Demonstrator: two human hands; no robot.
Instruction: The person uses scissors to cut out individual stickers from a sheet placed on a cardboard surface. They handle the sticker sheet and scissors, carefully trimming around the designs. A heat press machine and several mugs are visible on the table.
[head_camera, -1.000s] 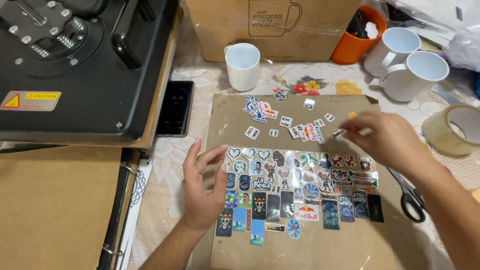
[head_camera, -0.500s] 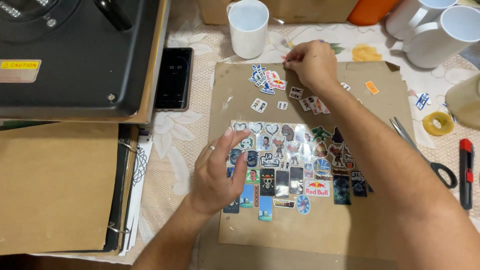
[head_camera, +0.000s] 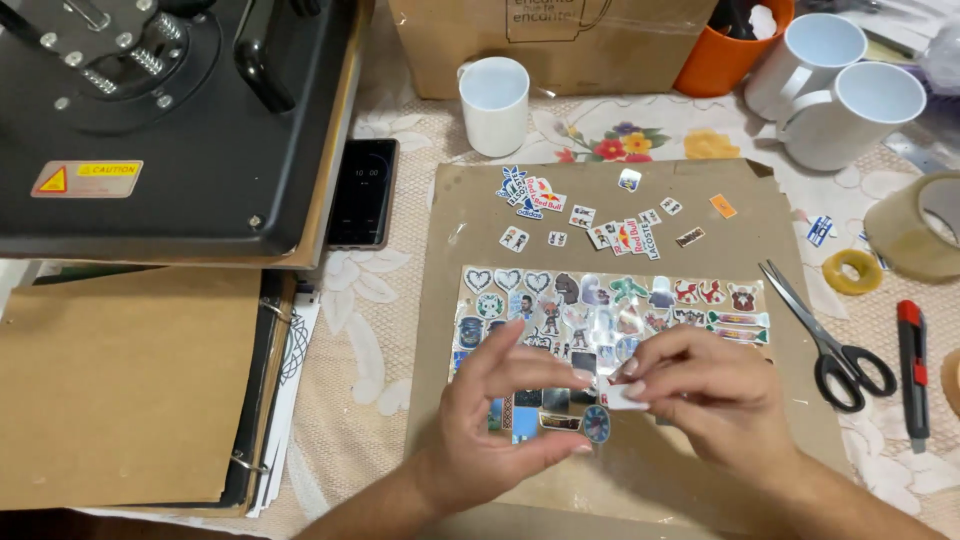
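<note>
My right hand (head_camera: 705, 385) pinches a small white sticker (head_camera: 622, 397) between thumb and fingertips, low over a brown cardboard sheet (head_camera: 450, 260). My left hand (head_camera: 505, 405) is curled beside it; its index fingertip reaches the sticker's edge while its thumb stays apart below. Both hands hover over rows of colourful stickers (head_camera: 610, 300) under a clear glossy film, and they hide the lower rows. Several loose stickers (head_camera: 580, 215) lie scattered on the upper part of the sheet.
Scissors (head_camera: 830, 345), a red-tipped utility knife (head_camera: 912, 370), a small yellow ring (head_camera: 852, 270) and a tape roll (head_camera: 915, 235) lie right. White mugs (head_camera: 494, 105) (head_camera: 850, 100), an orange cup (head_camera: 735, 55) and a box (head_camera: 550, 40) stand behind. A black press (head_camera: 170, 120), a phone (head_camera: 362, 192) and a binder (head_camera: 130, 390) sit left.
My right hand came back from the loose stickers at the top with a small white sticker. It now meets my left hand over the lower rows. The camera moved closer.
</note>
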